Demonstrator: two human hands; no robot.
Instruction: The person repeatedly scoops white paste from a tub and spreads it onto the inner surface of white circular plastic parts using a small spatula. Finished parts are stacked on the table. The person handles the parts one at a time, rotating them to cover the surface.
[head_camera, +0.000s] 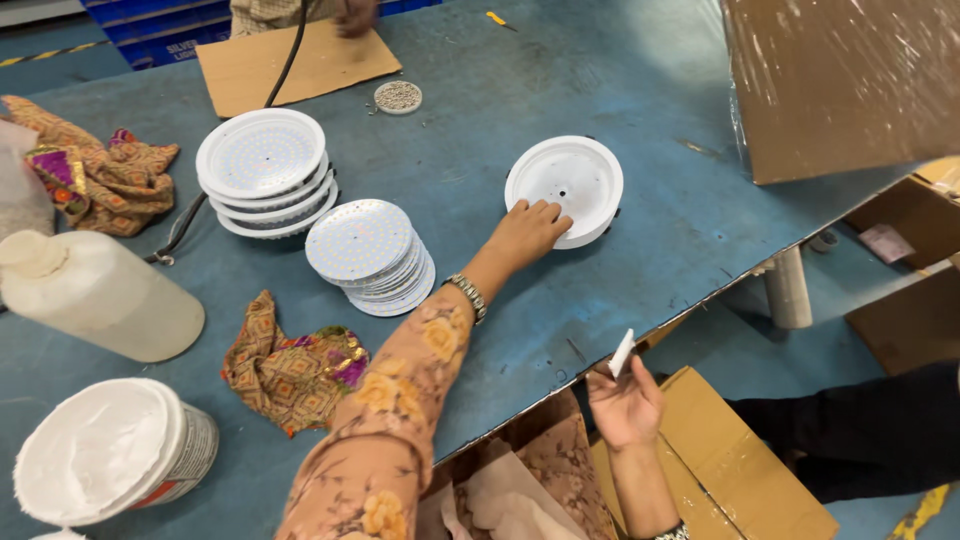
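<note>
The white round housing (566, 187) lies open side up on the blue table (620, 90), right of centre in the frame, with small holes showing in its flat inner floor. The left hand (527, 232) reaches up from the bottom centre, its fingertips (548, 212) resting on the lower rim of the housing, fingers loosely spread and not closed round anything; a metal watch (468, 296) sits on the wrist above a floral sleeve (390, 420). The right hand (625, 403) is low in the frame, off the table edge, palm up, pinching a small white piece (622, 352) between thumb and fingers. Just left of the housing, near the centre, is a stack of round LED boards (367, 250), and beyond it toward the upper left a stack of white fittings (265, 170) with boards seated in them. A patterned cloth (295, 368) lies crumpled below the boards, and another cloth (95, 165) is bunched at the left edge. A white plastic bottle (95, 295) lies on its side at the left, and a white tub (115, 450) of paste stands at the lower left. At the top, a small dish of screws (398, 96) sits beside a cardboard sheet (295, 62), where another person's hand (355, 15) rests, a black cable (290, 55) running across it. A large wrapped cardboard panel (840, 80) fills the upper right, and brown boxes (730, 470) stand below the table at the lower right
</note>
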